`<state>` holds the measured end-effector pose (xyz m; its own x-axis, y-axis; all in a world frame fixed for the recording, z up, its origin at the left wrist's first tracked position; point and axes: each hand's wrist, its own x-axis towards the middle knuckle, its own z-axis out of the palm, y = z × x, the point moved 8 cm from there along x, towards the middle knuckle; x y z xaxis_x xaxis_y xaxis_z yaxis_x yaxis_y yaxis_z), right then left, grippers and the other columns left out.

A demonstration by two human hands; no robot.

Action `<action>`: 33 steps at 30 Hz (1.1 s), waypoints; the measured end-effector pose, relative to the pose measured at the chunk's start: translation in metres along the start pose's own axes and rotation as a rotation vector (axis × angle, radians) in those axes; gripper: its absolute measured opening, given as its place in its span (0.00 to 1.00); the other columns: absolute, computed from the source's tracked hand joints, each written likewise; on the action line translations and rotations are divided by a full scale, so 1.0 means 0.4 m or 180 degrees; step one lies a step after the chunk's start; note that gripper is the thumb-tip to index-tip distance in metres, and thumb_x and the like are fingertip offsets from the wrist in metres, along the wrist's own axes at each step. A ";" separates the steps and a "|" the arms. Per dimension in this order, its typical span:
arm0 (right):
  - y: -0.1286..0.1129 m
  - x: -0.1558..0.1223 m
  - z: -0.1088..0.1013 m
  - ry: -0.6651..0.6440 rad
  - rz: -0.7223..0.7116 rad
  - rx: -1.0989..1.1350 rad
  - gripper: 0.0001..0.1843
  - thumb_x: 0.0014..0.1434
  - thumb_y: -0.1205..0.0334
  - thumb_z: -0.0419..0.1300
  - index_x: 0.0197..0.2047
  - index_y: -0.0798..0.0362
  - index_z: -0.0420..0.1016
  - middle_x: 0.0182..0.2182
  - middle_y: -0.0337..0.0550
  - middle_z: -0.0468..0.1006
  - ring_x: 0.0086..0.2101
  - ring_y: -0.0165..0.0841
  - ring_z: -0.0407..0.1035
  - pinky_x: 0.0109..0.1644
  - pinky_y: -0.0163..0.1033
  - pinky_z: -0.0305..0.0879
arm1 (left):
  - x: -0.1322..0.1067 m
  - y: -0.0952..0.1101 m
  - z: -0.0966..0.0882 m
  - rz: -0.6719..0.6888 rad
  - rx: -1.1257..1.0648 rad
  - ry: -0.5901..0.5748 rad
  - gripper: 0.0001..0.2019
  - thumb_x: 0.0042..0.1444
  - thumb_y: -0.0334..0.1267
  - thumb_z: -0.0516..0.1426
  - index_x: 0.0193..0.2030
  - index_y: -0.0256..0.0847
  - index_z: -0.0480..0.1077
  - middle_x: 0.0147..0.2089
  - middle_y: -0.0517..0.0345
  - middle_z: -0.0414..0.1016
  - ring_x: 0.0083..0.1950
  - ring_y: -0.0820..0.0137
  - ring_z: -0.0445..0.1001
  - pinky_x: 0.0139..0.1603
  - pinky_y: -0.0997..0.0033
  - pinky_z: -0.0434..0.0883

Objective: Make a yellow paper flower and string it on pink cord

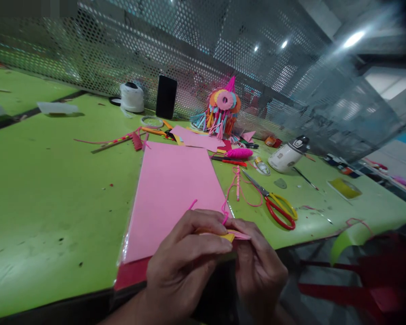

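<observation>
My left hand (pixel 184 257) and my right hand (pixel 259 264) meet at the table's front edge, fingers pinched. Between them they grip a small layered paper piece (pixel 229 236), yellow and pink, mostly hidden by the fingers. Bright pink yarn (pixel 224 214) rises from beside the fingertips and loops onto the table. A stack of pink paper (pixel 172 185) in a clear sleeve lies just behind my left hand. Scissors (pixel 272 201) with one red and one yellow handle rest to the right, near a pencil (pixel 237 183) with yarn around it.
A tasselled paper ornament (pixel 223 106) stands at the back before the perforated metal screen (pixel 186 40). Around it are a black phone (pixel 166 96), a white wrapped roll (pixel 132 97), a pink yarn bundle (pixel 239 154) and a white bottle (pixel 287 154). The tabletop (pixel 54 203) is green.
</observation>
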<state>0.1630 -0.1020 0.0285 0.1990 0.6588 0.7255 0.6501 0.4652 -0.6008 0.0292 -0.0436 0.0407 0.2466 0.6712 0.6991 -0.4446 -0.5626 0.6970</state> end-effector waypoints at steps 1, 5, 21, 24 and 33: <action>-0.001 0.002 -0.001 -0.0009 -0.0027 0.0020 0.21 0.57 0.77 0.54 0.51 0.50 0.72 0.43 0.45 0.78 0.44 0.36 0.73 0.48 0.43 0.70 | -0.001 0.000 0.000 -0.0027 0.0004 -0.0014 0.17 0.52 0.20 0.56 0.44 0.43 0.72 0.42 0.52 0.71 0.49 0.64 0.70 0.48 0.59 0.71; -0.012 0.011 -0.001 -0.0114 -0.0246 0.0164 0.23 0.57 0.78 0.53 0.52 0.50 0.71 0.43 0.46 0.77 0.43 0.37 0.73 0.46 0.46 0.71 | -0.005 -0.007 0.000 -0.0153 -0.0091 -0.0081 0.18 0.52 0.20 0.55 0.46 0.42 0.72 0.43 0.50 0.71 0.49 0.62 0.70 0.48 0.57 0.71; -0.034 0.021 -0.006 -0.0194 -0.0508 0.0044 0.21 0.57 0.77 0.54 0.51 0.51 0.72 0.40 0.47 0.78 0.42 0.38 0.73 0.45 0.48 0.72 | -0.003 -0.011 0.010 -0.0165 -0.0067 -0.0214 0.16 0.56 0.24 0.52 0.48 0.41 0.71 0.43 0.49 0.71 0.49 0.64 0.69 0.49 0.60 0.68; -0.035 0.021 -0.006 -0.0141 -0.0476 0.0027 0.21 0.57 0.78 0.54 0.51 0.51 0.72 0.40 0.47 0.78 0.42 0.37 0.73 0.44 0.47 0.72 | -0.009 -0.014 0.012 -0.0178 -0.0091 -0.0276 0.14 0.60 0.30 0.49 0.50 0.39 0.70 0.44 0.47 0.70 0.50 0.63 0.68 0.51 0.58 0.67; -0.021 0.007 -0.008 -0.0025 -0.0322 -0.0129 0.20 0.57 0.77 0.55 0.50 0.51 0.73 0.41 0.46 0.79 0.42 0.37 0.74 0.47 0.45 0.72 | -0.030 -0.043 0.012 -0.0392 -0.0161 -0.0054 0.14 0.62 0.31 0.45 0.49 0.42 0.67 0.46 0.49 0.71 0.51 0.63 0.67 0.56 0.53 0.63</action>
<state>0.1604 -0.1058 0.0366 0.1252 0.6145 0.7790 0.6957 0.5054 -0.5105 0.0380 -0.0443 0.0213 0.3163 0.7251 0.6117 -0.4528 -0.4512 0.7690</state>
